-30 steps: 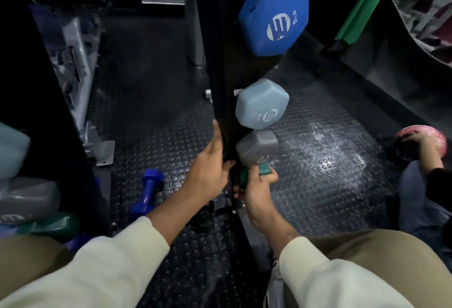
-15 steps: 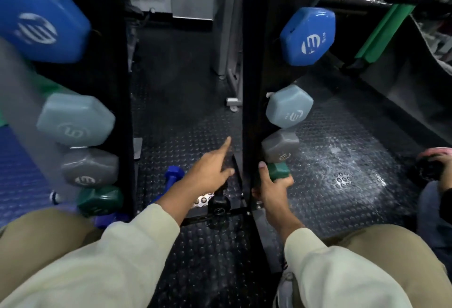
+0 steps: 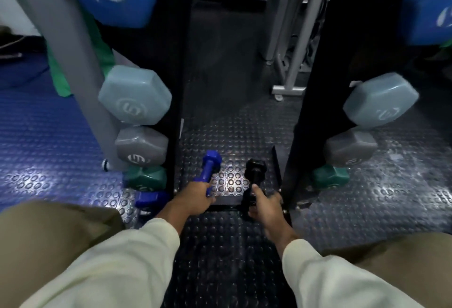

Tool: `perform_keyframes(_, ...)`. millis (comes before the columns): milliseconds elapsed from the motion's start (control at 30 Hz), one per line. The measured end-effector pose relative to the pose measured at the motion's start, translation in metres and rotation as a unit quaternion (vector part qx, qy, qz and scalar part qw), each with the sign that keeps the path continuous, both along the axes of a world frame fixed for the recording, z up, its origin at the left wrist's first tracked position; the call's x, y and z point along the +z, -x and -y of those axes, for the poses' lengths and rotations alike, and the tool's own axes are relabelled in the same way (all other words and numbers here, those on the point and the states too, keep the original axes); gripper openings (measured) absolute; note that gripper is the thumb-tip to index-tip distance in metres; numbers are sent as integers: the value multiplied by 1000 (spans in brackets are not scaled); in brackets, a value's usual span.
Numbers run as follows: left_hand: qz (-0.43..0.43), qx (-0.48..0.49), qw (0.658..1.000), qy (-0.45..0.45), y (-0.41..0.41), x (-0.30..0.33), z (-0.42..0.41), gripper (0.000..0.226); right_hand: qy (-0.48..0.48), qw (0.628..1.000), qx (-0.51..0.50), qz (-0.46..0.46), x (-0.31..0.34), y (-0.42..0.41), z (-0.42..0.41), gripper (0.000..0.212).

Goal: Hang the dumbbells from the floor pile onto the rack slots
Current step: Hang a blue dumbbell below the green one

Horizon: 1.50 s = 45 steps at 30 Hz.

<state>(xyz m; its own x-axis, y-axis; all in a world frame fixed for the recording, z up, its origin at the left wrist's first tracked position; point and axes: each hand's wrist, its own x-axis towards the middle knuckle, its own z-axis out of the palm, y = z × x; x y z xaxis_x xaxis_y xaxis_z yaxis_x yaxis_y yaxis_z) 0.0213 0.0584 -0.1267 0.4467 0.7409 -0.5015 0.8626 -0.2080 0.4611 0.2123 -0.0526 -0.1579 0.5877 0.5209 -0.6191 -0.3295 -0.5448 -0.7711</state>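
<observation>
1. Our left hand point(image 3: 193, 197) is curled around the handle of a small blue dumbbell point(image 3: 209, 164) lying on the studded rubber floor point(image 3: 230, 134) between the two black rack uprights point(image 3: 179, 75).
2. Our right hand point(image 3: 263, 203) grips the handle of a small black dumbbell point(image 3: 254, 170) beside it, also on the floor.
3. We judge both to be light, rigid and coated for grip; the narrow middle handle is the natural hold.
4. Each has hexagonal ends; larger teal, grey and pale blue dumbbells point(image 3: 134, 98) already hang on the rack.

"5" on pale blue dumbbell point(image 3: 135, 98)
</observation>
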Motion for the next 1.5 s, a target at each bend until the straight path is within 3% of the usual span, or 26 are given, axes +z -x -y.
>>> perform_keyframes(267,6,73,995,63,-13,-61,9,50,92,995,41,15,-83,2,-6,82)
perform_keyframes(400,10,123,987,101,-20,-82,7,60,126,992,24,2,-147,-18,-12,95)
perform_keyframes(533,26,155,979,127,-34,-100,5,59,144,989,-30,0,-117,-24,-29,111)
perform_keyframes(700,31,154,977,144,-54,-117,6,55,166,985,-34,7,-126,-35,-41,119)
perform_keyframes(833,45,178,976,119,-59,-120,-5,53,184,982,-36,-24,-210,-53,-54,133)
perform_keyframes(933,51,242,966,72,-48,-119,-25,40,139,988,-45,-52,-238,-57,-67,119)
perform_keyframes(1067,22,302,953,-6,-39,-124,-49,25,131,987,-59,-66,-213,-54,-71,116)
perform_keyframes(1200,-2,345,939,-11,-52,-131,-57,56,128,988,-30,-83,-151,-39,-64,79)
perform_keyframes(1300,-17,391,920,10,-68,-137,-63,82,123,988,-13,-93,-146,-37,-52,86)
perform_keyframes(1367,-36,416,908,25,-76,-142,-69,89,143,987,2,-72,-152,-34,-41,102)
perform_keyframes(1400,-42,429,902,31,-78,-145,-73,90,145,987,21,-69,-152,-31,-35,98)
perform_keyframes(1500,-46,479,875,51,-78,-157,-82,89,165,973,107,-118,-134,-17,-20,42)
